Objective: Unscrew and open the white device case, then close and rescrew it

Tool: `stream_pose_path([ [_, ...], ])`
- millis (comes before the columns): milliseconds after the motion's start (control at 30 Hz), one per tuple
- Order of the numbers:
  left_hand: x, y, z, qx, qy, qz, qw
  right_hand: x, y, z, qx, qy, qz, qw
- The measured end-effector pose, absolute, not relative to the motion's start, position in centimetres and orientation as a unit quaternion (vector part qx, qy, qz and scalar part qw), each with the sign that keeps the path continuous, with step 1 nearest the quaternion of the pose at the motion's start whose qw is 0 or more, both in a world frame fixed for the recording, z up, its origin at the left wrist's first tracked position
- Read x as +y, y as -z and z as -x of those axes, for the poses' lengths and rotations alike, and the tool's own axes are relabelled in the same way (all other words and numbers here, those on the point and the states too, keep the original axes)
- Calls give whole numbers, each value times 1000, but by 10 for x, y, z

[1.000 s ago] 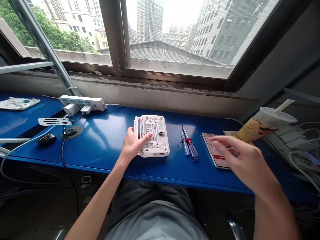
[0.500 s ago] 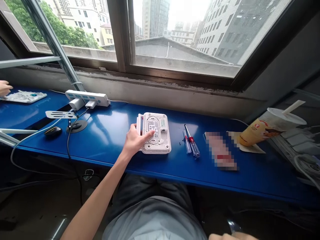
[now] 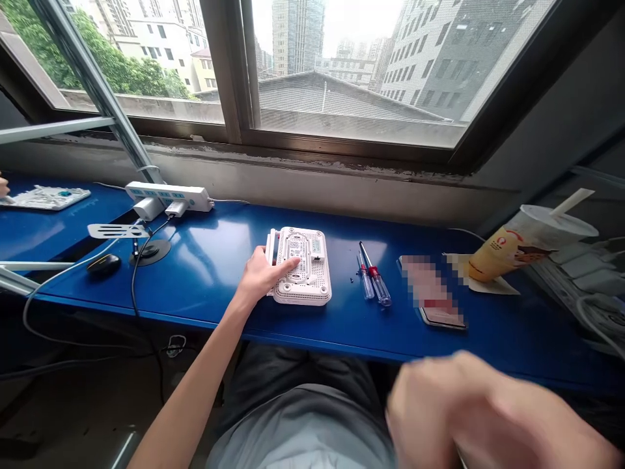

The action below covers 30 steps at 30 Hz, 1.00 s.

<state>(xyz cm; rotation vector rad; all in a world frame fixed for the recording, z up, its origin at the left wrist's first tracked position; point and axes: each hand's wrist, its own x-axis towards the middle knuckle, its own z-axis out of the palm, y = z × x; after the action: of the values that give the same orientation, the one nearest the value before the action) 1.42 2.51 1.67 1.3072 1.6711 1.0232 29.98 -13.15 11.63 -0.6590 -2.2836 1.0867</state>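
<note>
A white router-like box (image 3: 317, 283) with a vented, labelled underside lies on the blue desk. My left hand (image 3: 258, 273) grips its left side, thumb across the labels and fingers round the pale bar along that edge. Near the camera, low on the right, my right hand (image 3: 469, 404) is raised and smeared by motion. Its fingers look bent, but whether they hold anything is hidden. Two screwdrivers with clear and red handles, a smaller one (image 3: 365, 280) and a larger one (image 3: 379, 286), lie right of the box. Tiny dark screws (image 3: 351, 280) rest beside them.
A phone (image 3: 443, 319) with a blurred-out screen lies to the right, near a drink cup (image 3: 517, 247) with a straw. On the left are a power strip (image 3: 170, 194), a black mouse (image 3: 103, 264) and cables. Another person's hand (image 3: 2, 185) shows at the far left.
My right hand has risen from the bottom edge into view and looks much larger. My left hand stays on the box, whose near edge now shows a little more.
</note>
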Motion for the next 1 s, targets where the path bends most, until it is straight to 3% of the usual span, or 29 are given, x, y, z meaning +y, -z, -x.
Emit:
stream_pose_path([
  [67,25,-18,-15,651,-402,-518,383,-111,-121,-291,-853,-307,280,315],
  [167,22,-23,-16,632,-401,-548,373,-78,-107,-271,-871,-178,378,258],
  [267,17,-28,-18,609,-395,-590,354,-61,-82,-251,-877,-155,405,209],
  [400,8,-35,-23,666,-368,-603,240,-60,-63,-235,-887,-76,415,190],
  [833,3,-39,-30,677,-315,-657,106,-49,-54,-237,-890,-81,395,213],
  [1000,-66,-75,-17,608,-309,-729,58,-92,-102,-278,-863,-70,383,323],
])
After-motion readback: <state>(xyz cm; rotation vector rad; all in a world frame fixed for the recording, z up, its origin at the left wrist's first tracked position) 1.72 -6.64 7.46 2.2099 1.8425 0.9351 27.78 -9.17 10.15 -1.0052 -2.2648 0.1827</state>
